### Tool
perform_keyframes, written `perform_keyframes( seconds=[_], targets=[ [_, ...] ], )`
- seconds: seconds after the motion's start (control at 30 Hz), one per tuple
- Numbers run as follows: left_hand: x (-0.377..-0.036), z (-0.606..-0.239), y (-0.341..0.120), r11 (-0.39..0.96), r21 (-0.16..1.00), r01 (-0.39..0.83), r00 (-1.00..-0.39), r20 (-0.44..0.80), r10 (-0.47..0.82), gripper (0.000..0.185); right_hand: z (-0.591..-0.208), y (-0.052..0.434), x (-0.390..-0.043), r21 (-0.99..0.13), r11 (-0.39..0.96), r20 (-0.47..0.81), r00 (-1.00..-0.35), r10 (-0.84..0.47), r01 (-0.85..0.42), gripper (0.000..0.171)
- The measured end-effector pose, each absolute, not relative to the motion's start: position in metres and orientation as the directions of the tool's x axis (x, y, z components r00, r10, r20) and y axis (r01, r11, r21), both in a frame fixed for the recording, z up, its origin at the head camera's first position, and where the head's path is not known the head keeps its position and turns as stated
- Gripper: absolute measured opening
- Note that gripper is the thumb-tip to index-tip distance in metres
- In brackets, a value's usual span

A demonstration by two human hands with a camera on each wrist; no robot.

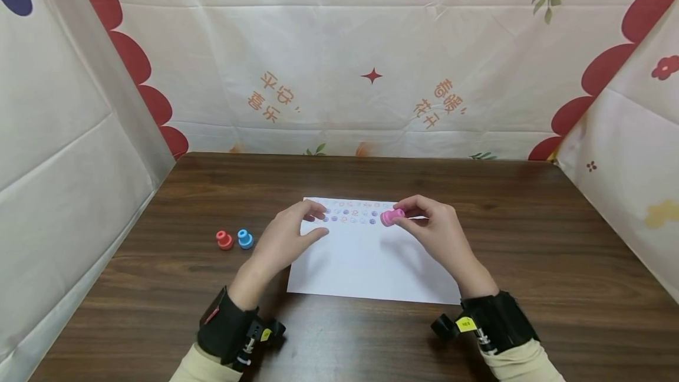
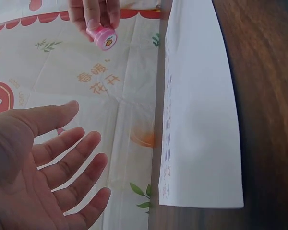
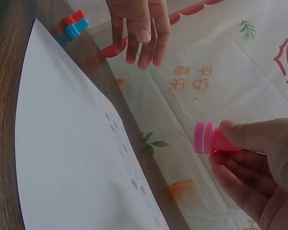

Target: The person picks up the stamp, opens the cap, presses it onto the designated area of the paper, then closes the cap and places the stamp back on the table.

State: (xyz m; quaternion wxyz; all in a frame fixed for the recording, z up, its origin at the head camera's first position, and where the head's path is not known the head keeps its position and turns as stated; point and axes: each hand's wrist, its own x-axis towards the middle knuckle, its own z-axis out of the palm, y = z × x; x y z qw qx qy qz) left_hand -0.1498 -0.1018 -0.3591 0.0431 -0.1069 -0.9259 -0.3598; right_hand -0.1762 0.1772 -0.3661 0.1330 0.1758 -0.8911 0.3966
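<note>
A pink stamp [image 1: 391,217] is pinched between the thumb and fingers of my right hand [image 1: 437,231], above the far right part of a white sheet of paper [image 1: 366,264]. In the left wrist view the stamp's round face [image 2: 107,41] shows a small coloured picture. Rows of small stamped marks [image 1: 352,212] in purple, red and blue run along the sheet's far edge. My left hand [image 1: 289,234] hovers over the paper's left side, fingers spread and relaxed, holding nothing. Left of that hand stand a red stamp [image 1: 224,240] and a blue stamp [image 1: 245,239] on the table.
The brown wooden table [image 1: 371,341] bears the sheet near its middle. Behind it hangs a white printed cloth [image 1: 329,75] with red scallops, and similar cloth rises along the left and right sides. Each wrist wears a black strap [image 1: 498,323] with a small camera.
</note>
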Motion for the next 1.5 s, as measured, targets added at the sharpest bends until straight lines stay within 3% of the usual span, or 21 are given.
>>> perform_keyframes(
  seconds=[0.73,1.03,1.23,1.5],
  targets=[
    [-0.153,-0.369,-0.068,0.695,0.638,0.33,-0.937,0.132,0.324,0.037,-0.371,0.154,-0.169,-0.737,0.487,0.363,-0.882,-0.301,-0.469,0.021],
    [-0.154,-0.367,-0.057,0.646,0.658,0.387,-0.917,0.205,0.341,0.04,-0.366,0.15,-0.168,-0.782,0.42,0.353,-0.883,-0.309,-0.46,0.021],
    [-0.155,-0.369,-0.053,0.616,0.667,0.42,-0.906,0.266,0.33,0.03,-0.368,0.148,-0.169,-0.817,0.374,0.335,-0.889,-0.313,-0.439,0.02],
    [-0.155,-0.367,-0.054,0.616,0.662,0.427,-0.904,0.289,0.316,0.024,-0.37,0.148,-0.17,-0.801,0.412,0.324,-0.893,-0.313,-0.435,0.023]
  ],
)
